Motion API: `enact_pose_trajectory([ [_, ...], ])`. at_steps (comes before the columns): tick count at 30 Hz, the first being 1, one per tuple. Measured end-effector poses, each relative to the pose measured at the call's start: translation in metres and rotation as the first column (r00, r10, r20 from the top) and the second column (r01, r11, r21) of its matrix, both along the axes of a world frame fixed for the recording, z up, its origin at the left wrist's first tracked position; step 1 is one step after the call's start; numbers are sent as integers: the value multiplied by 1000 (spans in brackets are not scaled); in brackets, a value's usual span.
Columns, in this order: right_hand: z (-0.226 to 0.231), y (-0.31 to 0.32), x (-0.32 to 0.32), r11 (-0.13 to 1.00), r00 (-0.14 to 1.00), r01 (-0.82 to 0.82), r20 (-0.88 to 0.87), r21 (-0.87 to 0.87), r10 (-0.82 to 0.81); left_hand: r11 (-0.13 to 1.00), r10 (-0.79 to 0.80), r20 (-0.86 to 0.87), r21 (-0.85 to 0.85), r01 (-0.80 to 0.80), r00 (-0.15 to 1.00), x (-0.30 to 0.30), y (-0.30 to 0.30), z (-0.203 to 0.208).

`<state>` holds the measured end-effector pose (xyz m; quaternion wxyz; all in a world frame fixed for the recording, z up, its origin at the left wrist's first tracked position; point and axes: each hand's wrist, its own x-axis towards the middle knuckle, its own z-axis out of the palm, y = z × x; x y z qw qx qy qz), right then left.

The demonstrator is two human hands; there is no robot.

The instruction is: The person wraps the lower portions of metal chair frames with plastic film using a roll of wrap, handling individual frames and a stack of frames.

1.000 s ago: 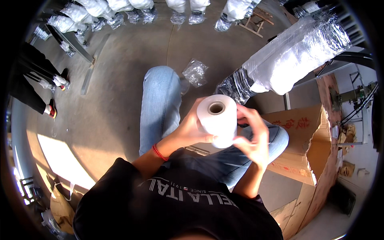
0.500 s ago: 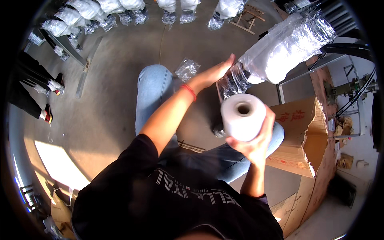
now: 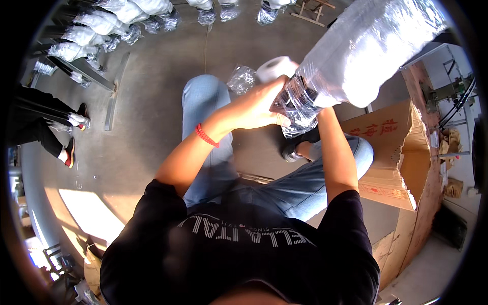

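A large bundle (image 3: 356, 56), padded in white and wrapped in clear stretch film, slants down from the upper right. Its lower end (image 3: 300, 104) shows dark through the film. My left hand (image 3: 259, 107), a red band at its wrist, is curled against that end, thumb below and fingers above. On the bundle's far side, close to my left fingertips, is a white roll of stretch film (image 3: 274, 69), partly covered. My right forearm (image 3: 335, 147) passes under the bundle, which hides the right hand; its grip on the roll cannot be seen.
A torn-open cardboard box (image 3: 381, 152) stands at my right. Crumpled clear film (image 3: 241, 80) lies on the floor past my knee. Several wrapped bundles (image 3: 96, 23) hang at the far left, near a person's legs (image 3: 46, 127). A wooden stool (image 3: 312, 11) stands at the back.
The film roll has gone from the bundle's near side to its far left side. My right arm has reached under the bundle, and my left hand has closed on its lower end.
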<state>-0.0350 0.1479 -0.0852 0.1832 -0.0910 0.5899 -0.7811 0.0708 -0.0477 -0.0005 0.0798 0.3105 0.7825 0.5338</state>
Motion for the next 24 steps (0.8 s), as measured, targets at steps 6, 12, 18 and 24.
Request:
enact_pose_trajectory([
  [6,6,-16,17,724,869,-446,-63,-527,490,980,154,-466,-44,-196,872,-9,-11,9],
  [12,0,6,55,954,965,-239,60,-181,254,929,-175,44,337,151,984,-27,10,-19],
  [18,8,8,141,831,932,254,354,-495,-74,884,-279,211,439,165,937,-21,24,-28],
  [24,10,-27,179,753,818,576,239,-319,-524,893,-261,281,435,120,924,-21,32,-27],
])
